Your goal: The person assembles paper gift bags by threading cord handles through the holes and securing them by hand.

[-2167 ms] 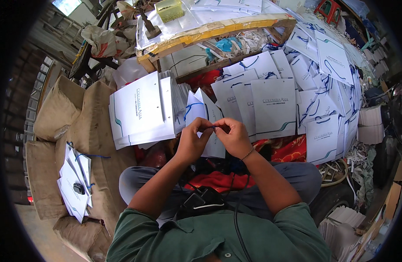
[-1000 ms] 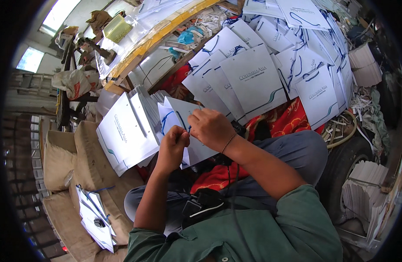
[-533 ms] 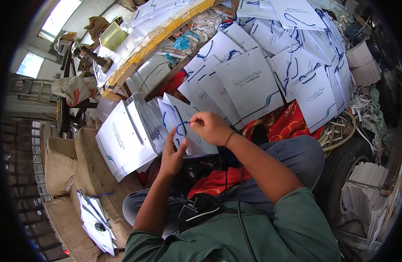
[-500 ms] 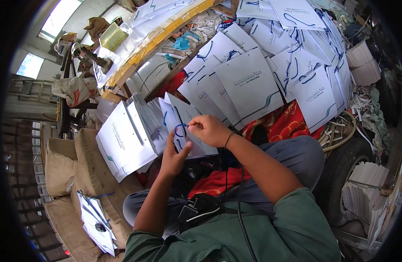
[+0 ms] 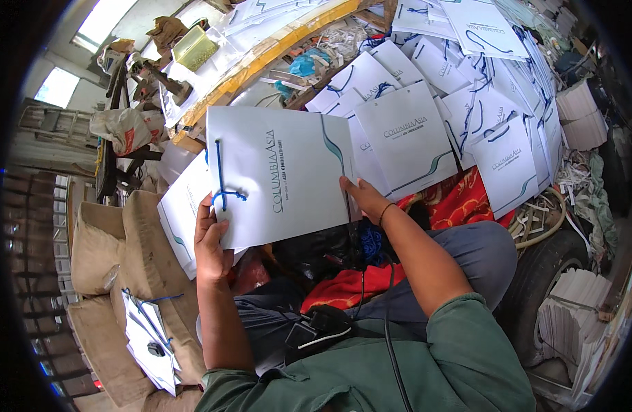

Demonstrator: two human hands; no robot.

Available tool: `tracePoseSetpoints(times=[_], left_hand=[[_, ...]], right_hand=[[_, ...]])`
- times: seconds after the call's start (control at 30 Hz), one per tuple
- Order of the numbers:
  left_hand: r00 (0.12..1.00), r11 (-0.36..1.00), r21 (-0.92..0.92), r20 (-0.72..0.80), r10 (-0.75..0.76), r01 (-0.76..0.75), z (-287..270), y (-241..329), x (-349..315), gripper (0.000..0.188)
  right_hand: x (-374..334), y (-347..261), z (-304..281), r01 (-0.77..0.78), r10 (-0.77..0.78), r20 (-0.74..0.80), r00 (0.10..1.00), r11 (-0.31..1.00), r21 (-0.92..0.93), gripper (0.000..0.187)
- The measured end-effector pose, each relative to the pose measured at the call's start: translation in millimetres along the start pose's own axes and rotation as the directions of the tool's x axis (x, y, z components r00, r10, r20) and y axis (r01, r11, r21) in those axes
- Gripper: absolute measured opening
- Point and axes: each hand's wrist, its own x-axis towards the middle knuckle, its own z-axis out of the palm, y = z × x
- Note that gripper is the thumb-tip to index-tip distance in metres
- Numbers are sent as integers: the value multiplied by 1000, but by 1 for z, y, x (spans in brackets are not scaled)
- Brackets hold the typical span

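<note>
A white paper bag (image 5: 299,185) with dark print, a teal wave stripe and a blue cord handle lies turned sideways across my lap, raised in both hands. My left hand (image 5: 213,240) grips its handle end, fingers by the blue cord (image 5: 221,180), which is threaded through holes and gathered in a knot. At the other end my right hand (image 5: 367,196) pinches the bag's edge near the stripe. Behind my left hand, partly covered by the held bag, leans a stack of similar white bags (image 5: 182,213).
Many corded white bags (image 5: 405,137) are heaped ahead and to the right, some on red patterned cloth (image 5: 460,199). A brown cushioned sofa (image 5: 148,240) stands left, with folded bags (image 5: 151,340) on it. A tyre (image 5: 546,295) and paper stacks (image 5: 573,309) sit right; a yellow-edged table (image 5: 261,58) is ahead.
The bag has been lifted from beside the stack and turned flat toward me. My right hand has left the cord and moved right to the bag's far end.
</note>
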Motion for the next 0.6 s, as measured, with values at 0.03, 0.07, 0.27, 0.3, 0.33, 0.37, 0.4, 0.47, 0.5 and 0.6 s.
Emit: tracePoseSetpoints(times=[0.03, 0.07, 0.27, 0.3, 0.33, 0.37, 0.4, 0.47, 0.5, 0.6], left_hand=[[997, 996, 81, -60, 43, -38, -6, -7, 1, 57], [993, 987, 150, -89, 79, -65, -1, -15, 10, 54], [979, 828, 558, -133, 152, -53, -7, -33, 14, 60], [983, 875, 482, -130, 131, -53, -8, -34, 15, 59], [980, 881, 472, -161, 115, -26, -10, -33, 16, 54], [980, 880, 474, -160, 116, -27, -12, -36, 19, 54], [978, 931, 364, -195, 76, 0, -14, -40, 23, 53], [973, 968, 250, -227, 32, 26, -14, -43, 24, 42], [973, 968, 251, -229, 34, 25, -13, -45, 24, 42], [967, 959, 283, -232, 102, -33, -13, -53, 27, 27]], right_hand=[[7, 1, 1, 2, -2, 8, 1000, 1000, -4, 93], [17, 4, -14, 127, -128, 0, 992, 991, 36, 77], [22, -2, -14, 426, -399, -196, 896, 896, 122, 32], [22, -1, -16, 455, -419, -227, 879, 880, 137, 33], [23, 0, -16, 455, -418, -228, 879, 880, 138, 33], [24, 1, -16, 494, -455, -230, 860, 855, 159, 31], [25, 1, -16, 533, -491, -232, 840, 827, 180, 29], [26, 2, -20, 515, -471, -223, 853, 826, 228, 27], [27, 2, -23, 496, -451, -212, 867, 824, 274, 25], [29, 4, -29, 524, -480, -213, 851, 805, 279, 23]])
